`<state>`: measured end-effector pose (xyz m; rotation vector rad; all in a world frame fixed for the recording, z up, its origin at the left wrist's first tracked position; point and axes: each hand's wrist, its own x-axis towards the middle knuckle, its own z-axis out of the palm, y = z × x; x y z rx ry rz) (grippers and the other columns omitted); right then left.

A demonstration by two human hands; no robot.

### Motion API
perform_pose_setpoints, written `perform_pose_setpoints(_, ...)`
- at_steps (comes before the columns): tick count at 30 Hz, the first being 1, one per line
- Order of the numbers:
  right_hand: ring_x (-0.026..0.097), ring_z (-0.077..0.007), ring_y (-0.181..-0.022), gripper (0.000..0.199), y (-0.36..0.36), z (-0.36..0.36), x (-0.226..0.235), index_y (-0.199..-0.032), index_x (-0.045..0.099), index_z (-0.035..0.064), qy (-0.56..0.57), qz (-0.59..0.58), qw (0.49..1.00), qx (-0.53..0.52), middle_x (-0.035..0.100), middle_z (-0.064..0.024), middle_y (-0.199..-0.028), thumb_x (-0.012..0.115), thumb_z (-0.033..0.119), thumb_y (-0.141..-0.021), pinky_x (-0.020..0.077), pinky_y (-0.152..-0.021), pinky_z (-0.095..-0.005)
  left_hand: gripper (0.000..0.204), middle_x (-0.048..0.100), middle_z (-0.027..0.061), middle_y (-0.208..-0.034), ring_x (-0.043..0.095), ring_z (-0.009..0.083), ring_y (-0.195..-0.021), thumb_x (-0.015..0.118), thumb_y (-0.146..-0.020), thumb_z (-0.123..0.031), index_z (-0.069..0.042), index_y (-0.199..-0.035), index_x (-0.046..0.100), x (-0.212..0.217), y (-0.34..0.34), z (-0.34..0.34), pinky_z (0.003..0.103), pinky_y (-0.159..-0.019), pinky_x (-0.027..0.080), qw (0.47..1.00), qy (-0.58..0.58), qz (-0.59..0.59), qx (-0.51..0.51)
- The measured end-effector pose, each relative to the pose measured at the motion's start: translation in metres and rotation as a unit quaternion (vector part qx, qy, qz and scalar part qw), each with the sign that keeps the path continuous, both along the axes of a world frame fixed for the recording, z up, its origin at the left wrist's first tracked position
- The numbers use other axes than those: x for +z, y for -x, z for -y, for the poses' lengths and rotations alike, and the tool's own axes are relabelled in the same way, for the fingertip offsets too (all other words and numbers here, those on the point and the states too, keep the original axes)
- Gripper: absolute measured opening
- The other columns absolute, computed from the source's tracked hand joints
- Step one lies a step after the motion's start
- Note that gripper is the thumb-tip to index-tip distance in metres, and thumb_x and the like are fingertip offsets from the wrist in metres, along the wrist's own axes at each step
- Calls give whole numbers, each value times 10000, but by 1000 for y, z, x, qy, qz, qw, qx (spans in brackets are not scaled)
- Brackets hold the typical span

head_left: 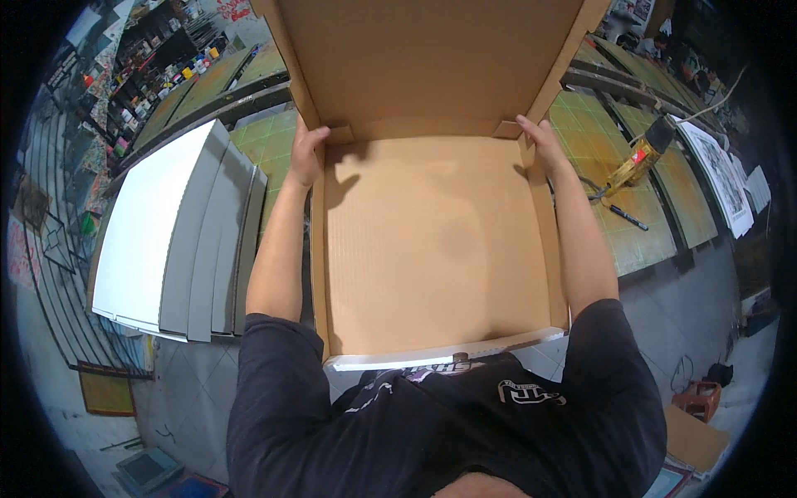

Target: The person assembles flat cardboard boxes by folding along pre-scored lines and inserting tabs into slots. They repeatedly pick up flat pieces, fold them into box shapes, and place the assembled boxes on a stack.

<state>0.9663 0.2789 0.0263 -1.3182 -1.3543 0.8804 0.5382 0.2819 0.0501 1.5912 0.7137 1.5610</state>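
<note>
A large cardboard box (440, 241), brown inside, lies in front of my body with its near edge against my shirt. Its lid (436, 66) stands raised at the far side, with small folded tabs at both hinge corners. My left hand (307, 153) grips the far left corner, thumb on the rim and fingers hidden outside the wall. At the far right corner my right hand (541, 145) holds the box the same way. Nothing lies inside the box; only shadows fall on its bottom.
Flattened white and grey cardboard boxes (158, 224) are stacked on the left. On the green table (581, 124) at right lie a yellow heat gun (639, 162) with a cable, a black marker (628, 217) and printed sheets (718, 178). An orange stool (697, 401) stands on the floor.
</note>
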Motion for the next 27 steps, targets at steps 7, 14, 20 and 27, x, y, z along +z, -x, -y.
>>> perform_pose_setpoints(7,358,-265,-1279,850,-9,15,7,-1408,301,38,127,-167,974,89,392,-134,-1399,128,676,-874,238,-1045,-473,1153,359,178,-1404,295,284,-1320,-4,-719,-847,47,-1380,300,-12,39,11,389,-1113,109,940,317,-39,-117)
perform_pose_setpoints(14,428,-273,-1227,840,-6,32,59,-1405,310,42,205,-99,968,110,406,-143,-1389,136,668,-871,279,-1038,-463,1193,249,270,-1440,221,361,-1351,104,-703,-875,94,-1389,223,16,39,4,446,-1112,86,873,463,-78,-136)
perform_pose_setpoints(20,406,-296,-1242,692,-8,21,55,-1413,292,134,209,-154,958,120,342,-134,-1427,191,596,-908,376,-975,-434,1070,229,247,-1455,228,431,-1321,198,-731,-846,-41,-1436,228,38,21,11,550,-1079,77,868,486,-55,-81)
perform_pose_setpoints(27,513,-259,-1100,784,10,7,65,-1400,324,114,195,-107,973,57,410,-125,-1371,247,681,-865,454,-862,-377,1008,253,228,-1451,209,508,-1299,212,-760,-819,-90,-1455,187,39,30,-11,569,-1077,76,889,439,-57,-117)
